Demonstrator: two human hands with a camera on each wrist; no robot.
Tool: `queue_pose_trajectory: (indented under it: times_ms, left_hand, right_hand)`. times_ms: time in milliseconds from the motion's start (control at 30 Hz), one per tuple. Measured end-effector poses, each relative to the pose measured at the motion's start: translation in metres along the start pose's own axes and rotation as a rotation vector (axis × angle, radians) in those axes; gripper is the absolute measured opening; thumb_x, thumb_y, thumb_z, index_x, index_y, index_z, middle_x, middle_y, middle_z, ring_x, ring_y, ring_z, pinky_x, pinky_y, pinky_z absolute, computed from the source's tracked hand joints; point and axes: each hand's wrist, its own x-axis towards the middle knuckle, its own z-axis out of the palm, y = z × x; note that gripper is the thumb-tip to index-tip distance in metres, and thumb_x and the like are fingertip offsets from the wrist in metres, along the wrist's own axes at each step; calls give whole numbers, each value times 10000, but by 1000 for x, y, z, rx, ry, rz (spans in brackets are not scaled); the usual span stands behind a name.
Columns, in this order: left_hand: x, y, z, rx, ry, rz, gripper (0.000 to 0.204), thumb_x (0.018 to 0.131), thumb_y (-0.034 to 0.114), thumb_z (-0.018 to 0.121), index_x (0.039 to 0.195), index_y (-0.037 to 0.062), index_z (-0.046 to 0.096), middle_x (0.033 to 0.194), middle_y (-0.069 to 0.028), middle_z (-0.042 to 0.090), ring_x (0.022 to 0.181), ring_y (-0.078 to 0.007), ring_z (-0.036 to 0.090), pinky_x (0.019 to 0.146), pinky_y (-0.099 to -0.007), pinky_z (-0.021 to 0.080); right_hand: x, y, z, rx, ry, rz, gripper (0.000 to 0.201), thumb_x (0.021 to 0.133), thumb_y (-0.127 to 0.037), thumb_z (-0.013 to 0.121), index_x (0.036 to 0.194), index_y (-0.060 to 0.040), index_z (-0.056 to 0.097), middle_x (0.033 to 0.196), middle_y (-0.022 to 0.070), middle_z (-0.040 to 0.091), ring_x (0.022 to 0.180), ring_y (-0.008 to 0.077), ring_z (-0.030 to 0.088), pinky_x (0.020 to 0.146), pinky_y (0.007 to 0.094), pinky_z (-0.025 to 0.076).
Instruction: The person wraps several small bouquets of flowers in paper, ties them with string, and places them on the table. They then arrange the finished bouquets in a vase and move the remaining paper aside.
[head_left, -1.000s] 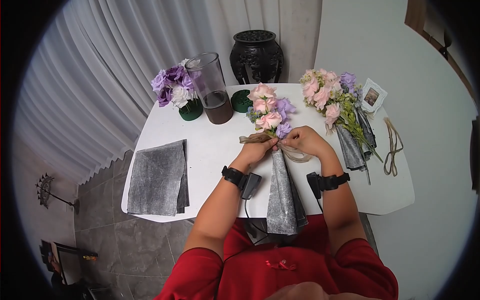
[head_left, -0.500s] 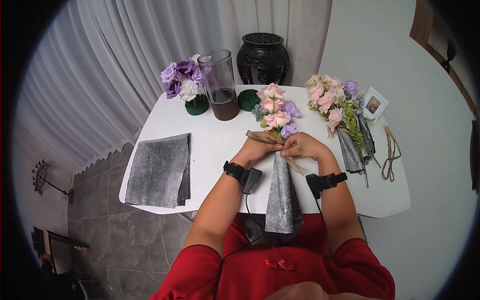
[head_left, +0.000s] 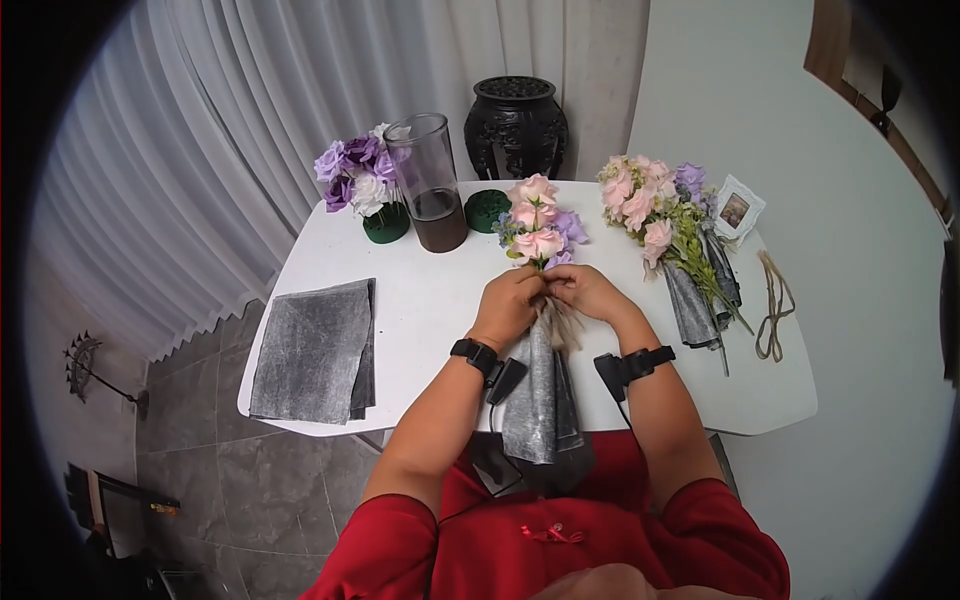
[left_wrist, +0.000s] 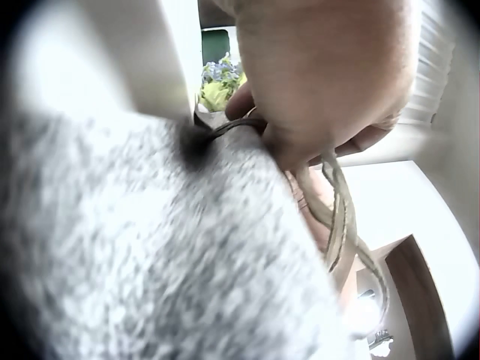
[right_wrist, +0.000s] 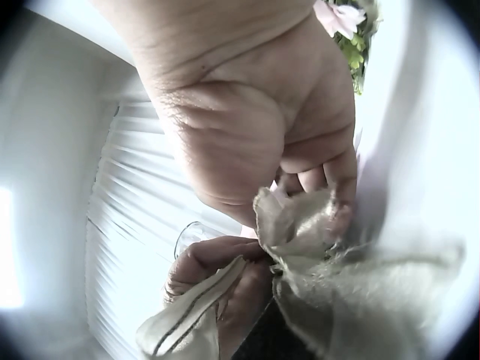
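White tabletop [head_left: 430,310] is set before a pale pleated curtain [head_left: 250,120], with a tall glass vase [head_left: 432,205] taken as landmark. Rose bouquet [head_left: 537,243] is located to the right of the vase and nearer the person; its speckled grey wrapper [head_left: 540,390] is seen extending past the near table edge. At the bouquet's neck, a beige, burlap-like ribbon [head_left: 563,325] is pinched by the left hand [head_left: 508,303] and the right hand [head_left: 587,291], fingers of each curled; exact pinch points are partly covered.

Handling, judged: bouquet expected to be light, with soft petals easily crushed; wrapper limp and apt to splay or crease; ribbon soft, coarse, unlikely to slip but prone to fraying. Hold best taken at the gathered neck, below the blooms; pressure on petals to be avoided.

Views compared: whole bouquet, and its position relative to the vase, are given only by the head view. Ragged, open weave of the ribbon and a dark stripe along one strip are revealed by the right wrist view. Slim hanging loops below the hand are shown by the left wrist view, much of which is filled by blurred wrapper. Whether a knot has been formed cannot be told.
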Motion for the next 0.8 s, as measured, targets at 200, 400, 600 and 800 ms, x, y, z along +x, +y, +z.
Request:
queue_pose_trajectory:
  times_ms: [200,400,600,800]
  left_hand:
    - [-3,1,-5,-78,79,-111,141,684,7,656,813,44,612,861,-74,614,768,-264,626,653,-323,504]
    - [-3,-12,-3,-259,-48,-176,156,692,-15,655,834,33,612,851,-102,616,767,-245,628,667,-302,499]
    - [-5,-19,-1,-454,-95,-301,135,712,3,663,838,8,615,802,-107,641,761,-211,635,691,-305,501]
    - [-5,-21,-3,-428,-100,-285,132,718,-63,623,833,3,626,822,-83,642,743,-160,626,695,-268,499]
  right_hand:
    - [-1,-2,0,198,-49,113,244,872,-7,568,1113,24,586,821,40,604,651,104,574,582,236,515]
    - [-4,-7,0,67,-22,116,169,826,-23,623,986,20,590,813,46,600,635,116,586,557,245,530]
    - [-10,-23,8,18,89,68,97,774,-31,627,838,-23,555,752,41,585,611,123,565,513,260,506]
    - [-11,-30,11,-461,310,-103,151,728,-77,620,849,-21,550,750,102,596,653,255,593,623,352,498]
